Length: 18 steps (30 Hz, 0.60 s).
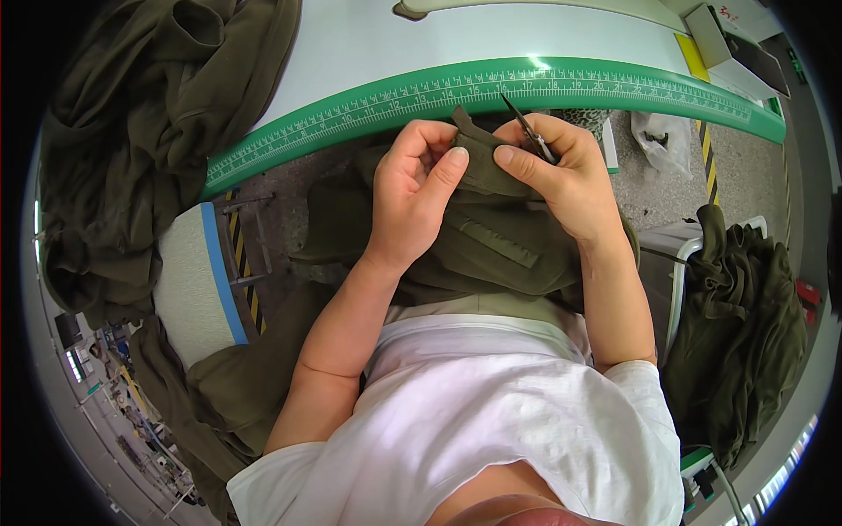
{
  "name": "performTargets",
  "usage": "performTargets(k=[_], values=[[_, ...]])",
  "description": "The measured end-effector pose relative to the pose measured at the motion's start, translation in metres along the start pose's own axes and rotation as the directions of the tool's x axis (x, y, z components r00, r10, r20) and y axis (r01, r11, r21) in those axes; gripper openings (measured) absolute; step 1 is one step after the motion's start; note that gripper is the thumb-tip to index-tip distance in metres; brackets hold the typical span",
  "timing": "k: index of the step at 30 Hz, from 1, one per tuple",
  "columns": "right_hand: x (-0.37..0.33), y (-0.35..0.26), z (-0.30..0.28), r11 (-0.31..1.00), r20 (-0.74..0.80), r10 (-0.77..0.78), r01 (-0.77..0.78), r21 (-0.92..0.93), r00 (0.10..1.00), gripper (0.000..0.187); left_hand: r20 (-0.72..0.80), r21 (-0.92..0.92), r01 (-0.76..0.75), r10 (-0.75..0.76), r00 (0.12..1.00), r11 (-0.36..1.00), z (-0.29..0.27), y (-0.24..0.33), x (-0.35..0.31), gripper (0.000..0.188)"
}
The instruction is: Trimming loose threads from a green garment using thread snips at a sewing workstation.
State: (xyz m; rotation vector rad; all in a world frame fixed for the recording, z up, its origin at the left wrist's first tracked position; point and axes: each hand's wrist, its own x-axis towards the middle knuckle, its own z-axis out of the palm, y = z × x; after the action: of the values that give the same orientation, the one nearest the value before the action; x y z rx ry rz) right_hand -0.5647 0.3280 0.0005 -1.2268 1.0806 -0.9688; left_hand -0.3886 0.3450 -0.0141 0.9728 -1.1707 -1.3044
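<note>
An olive-green garment (495, 250) lies bunched over my lap, one edge of it raised in front of the table edge. My left hand (409, 193) is closed on that edge, thumb pressed on top of the cloth. A little to the right, my right hand (574, 175) pinches the same edge between thumb and finger. Small dark thread snips (531, 133) are also tucked in my right hand, blades pointing up and to the left. A narrow strip of shinier fabric (498, 243) shows on the garment below my hands.
A white table (386, 61) with a green ruler-marked edge (491, 83) spans the front. More olive garments (167, 79) are heaped at the left, and others (741, 316) hang over a white bin (671, 250) at the right. A plastic bag (662, 145) rests on the floor.
</note>
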Motion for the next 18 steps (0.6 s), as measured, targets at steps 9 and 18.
performTargets(k=[9,18], values=[[-0.001,0.001,-0.002,0.977,0.033,0.101,-0.106,0.184,0.994,0.011,0.222,0.539,-0.383,0.311,0.924,0.751,-0.005,0.002,0.004,0.018],[-0.002,0.003,0.003,0.998,-0.006,-0.051,0.051,0.045,0.999,0.009,0.024,0.162,-0.151,0.149,0.989,0.975,-0.003,-0.001,0.0,0.024]])
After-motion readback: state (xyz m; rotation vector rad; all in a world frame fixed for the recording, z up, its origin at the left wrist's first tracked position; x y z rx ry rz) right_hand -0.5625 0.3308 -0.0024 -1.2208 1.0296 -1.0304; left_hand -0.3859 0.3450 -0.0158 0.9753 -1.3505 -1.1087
